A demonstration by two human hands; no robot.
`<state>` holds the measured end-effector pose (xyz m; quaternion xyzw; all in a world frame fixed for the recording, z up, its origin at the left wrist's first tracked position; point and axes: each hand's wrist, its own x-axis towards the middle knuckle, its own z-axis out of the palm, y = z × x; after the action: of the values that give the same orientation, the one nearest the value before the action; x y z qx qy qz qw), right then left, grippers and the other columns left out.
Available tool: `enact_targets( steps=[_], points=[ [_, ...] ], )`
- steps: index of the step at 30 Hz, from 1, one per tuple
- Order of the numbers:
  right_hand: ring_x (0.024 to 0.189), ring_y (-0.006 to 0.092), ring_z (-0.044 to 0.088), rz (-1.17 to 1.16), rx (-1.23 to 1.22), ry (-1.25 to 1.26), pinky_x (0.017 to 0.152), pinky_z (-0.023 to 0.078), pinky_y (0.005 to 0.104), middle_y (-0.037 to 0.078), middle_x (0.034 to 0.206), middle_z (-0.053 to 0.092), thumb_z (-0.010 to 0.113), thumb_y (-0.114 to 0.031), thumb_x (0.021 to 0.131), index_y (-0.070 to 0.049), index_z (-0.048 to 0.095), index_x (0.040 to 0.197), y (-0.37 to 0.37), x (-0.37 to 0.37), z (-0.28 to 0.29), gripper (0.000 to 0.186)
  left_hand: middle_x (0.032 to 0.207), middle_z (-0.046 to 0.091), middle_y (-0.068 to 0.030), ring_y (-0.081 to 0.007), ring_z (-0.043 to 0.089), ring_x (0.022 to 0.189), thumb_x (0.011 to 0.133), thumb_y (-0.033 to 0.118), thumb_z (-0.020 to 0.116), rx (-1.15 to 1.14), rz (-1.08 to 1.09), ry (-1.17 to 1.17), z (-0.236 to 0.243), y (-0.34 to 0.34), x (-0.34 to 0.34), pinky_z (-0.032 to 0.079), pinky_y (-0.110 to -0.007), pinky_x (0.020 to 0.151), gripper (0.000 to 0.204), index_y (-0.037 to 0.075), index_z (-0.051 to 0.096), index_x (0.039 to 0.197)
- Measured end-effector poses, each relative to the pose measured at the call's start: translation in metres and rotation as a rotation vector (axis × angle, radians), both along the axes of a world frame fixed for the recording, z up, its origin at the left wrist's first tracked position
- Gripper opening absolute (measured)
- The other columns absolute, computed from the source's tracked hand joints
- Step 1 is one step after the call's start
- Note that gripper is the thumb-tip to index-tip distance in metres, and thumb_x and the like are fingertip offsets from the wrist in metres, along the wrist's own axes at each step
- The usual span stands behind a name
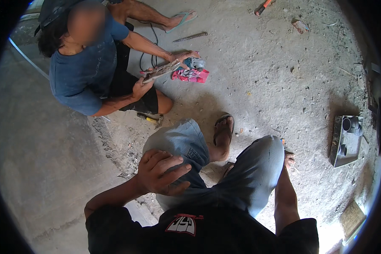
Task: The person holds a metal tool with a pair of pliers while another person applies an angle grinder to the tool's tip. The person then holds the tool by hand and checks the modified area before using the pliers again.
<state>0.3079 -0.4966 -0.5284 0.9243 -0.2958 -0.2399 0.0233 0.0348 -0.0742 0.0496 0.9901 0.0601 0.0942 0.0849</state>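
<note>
My left hand (162, 171) hovers over my left thigh, its fingers loosely bent and apart, with nothing in it. Beside my right knee is my right hand (288, 160), low near the dusty floor. The knee hides most of its fingers, so its grip does not show. A small orange thing (282, 141) peeks out just beyond it, too covered to name. Across from me, a squatting co-worker (82, 72) holds a flat, rough, pale brown piece (161, 72) in both hands. An angle grinder (195, 63) lies by the co-worker's hand, next to a pink patterned cloth (190, 76).
A hammer with a yellow handle (148, 118) lies between the co-worker and me. Farther off are a pointed metal bar (190, 37) and an orange-handled tool (263, 7). At right stands a metal tray (335, 142) with grey pipe fittings (347, 124). A raised concrete slab (51, 161) borders my left.
</note>
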Motion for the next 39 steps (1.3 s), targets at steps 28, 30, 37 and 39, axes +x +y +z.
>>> enact_targets(
  steps=[28,30,37,39],
  points=[
    [0.143,0.0602,0.005,0.303,0.054,0.292,0.112,0.019,0.0667,0.044,0.153,-0.004,0.066,-0.053,0.083,0.005,-0.014,0.151,0.049,-0.009,0.08,0.12,0.111,0.058,-0.0012,-0.0187,0.059,0.089,0.08,0.048,0.068,0.02,0.026,0.007,0.001,0.0,-0.012,0.047,-0.037,0.081,0.037,0.023,0.071,0.106],
    [0.143,0.0592,0.004,0.256,0.129,0.288,0.112,0.019,0.0662,0.044,0.153,-0.003,0.066,-0.053,0.082,0.006,-0.014,0.15,0.056,-0.007,0.103,0.121,0.111,0.058,-0.0011,-0.0187,0.059,0.089,0.08,0.048,0.068,0.023,0.025,0.002,-0.002,0.0,-0.012,0.046,-0.037,0.081,0.036,0.023,0.071,0.106],
    [0.145,0.056,0.0,0.412,-0.022,0.381,0.113,0.017,0.0676,0.044,0.153,-0.002,0.067,-0.055,0.081,0.008,-0.014,0.149,0.043,-0.01,0.079,0.124,0.111,0.058,-0.0012,-0.0187,0.059,0.089,0.08,0.048,0.068,0.027,0.015,0.011,0.0,0.001,-0.008,0.046,-0.037,0.081,0.037,0.022,0.071,0.105],
    [0.145,0.0552,-0.001,0.398,0.003,0.364,0.111,0.015,0.07,0.044,0.152,0.001,0.067,-0.056,0.08,0.01,-0.014,0.149,0.044,-0.01,0.078,0.125,0.112,0.057,-0.0013,-0.0187,0.058,0.089,0.079,0.048,0.069,0.017,0.024,0.023,0.0,0.0,-0.01,0.046,-0.037,0.082,0.036,0.022,0.071,0.105]
  ],
)
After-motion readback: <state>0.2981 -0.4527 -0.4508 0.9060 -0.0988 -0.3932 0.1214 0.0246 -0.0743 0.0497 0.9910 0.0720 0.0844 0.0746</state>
